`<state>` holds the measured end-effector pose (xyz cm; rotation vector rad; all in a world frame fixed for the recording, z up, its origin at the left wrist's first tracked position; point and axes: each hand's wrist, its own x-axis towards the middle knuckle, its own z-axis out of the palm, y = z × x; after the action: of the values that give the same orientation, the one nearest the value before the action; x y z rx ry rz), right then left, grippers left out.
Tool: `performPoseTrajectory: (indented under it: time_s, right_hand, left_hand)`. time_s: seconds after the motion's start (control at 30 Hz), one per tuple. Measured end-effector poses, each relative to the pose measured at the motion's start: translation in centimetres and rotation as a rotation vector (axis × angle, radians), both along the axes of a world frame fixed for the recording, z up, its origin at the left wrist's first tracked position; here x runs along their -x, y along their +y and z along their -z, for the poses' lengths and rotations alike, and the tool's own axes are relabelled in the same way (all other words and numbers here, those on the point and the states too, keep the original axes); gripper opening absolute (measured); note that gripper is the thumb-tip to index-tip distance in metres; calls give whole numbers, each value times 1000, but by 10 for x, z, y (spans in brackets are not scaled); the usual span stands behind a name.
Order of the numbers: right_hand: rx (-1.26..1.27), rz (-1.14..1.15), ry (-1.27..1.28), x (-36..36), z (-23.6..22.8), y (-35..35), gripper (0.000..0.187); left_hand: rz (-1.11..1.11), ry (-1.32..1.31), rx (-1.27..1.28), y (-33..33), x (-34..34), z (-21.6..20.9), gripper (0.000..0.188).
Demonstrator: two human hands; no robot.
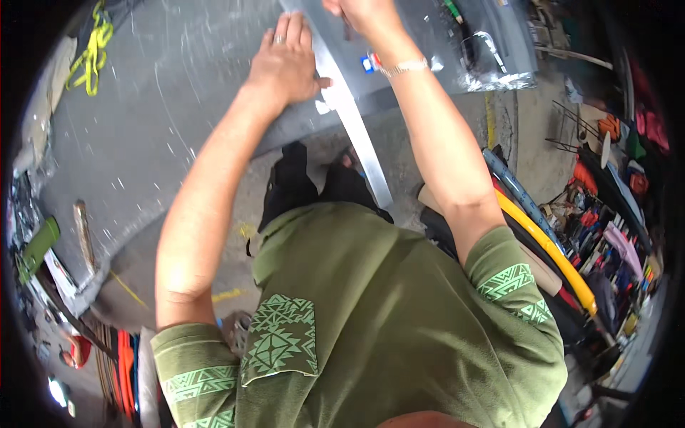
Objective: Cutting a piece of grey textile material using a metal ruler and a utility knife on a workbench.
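My left hand (285,60) lies flat with its fingers stretched out, a ring on one of them. Its thumb rests on a long silver metal straightedge (349,118), which runs away from me across the grey sheet (164,85) on the table. The straightedge's near end sticks out past the table edge toward my body. To the right of it, my right hand (360,13) is cut off by the top of the picture. Its visible fingers are curled closed; what they grip cannot be made out. A small white scrap (323,107) lies beside the straightedge, near the table edge.
A bundled yellow strap (93,53) lies at the far left. A green-handled tool (453,10) and clear plastic wrap (492,80) are at the far right. Rolls of material, one yellow (549,242), stand at my right beside piled goods. A wooden stick (84,235) lies at the left.
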<state>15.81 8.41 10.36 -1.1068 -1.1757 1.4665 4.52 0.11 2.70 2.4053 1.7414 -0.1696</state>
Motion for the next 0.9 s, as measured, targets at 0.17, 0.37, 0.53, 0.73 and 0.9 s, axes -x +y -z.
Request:
performPoseTrajectory:
  time_s: [0.17,0.37,0.53,0.73,0.9]
  right_hand:
    - [-664,49,-557,-94,-9,-22,32]
    - [170,413,-83,-208,-30,-151,39]
    - [340,286,537,-202,35,-245,27]
    - [499,212,-148,-173,79,-257,24]
    - [345,-35,-937,-127,74,-247,54]
  left_hand:
    - [-9,54,168,1,-5,-8,119]
    - [-35,-57,206,-4,4,-2,120]
    - [11,-89,167,-2,10,4,123]
    - [26,-227,89,-1,14,15,124]
    - [46,-248,67,-7,21,7,116]
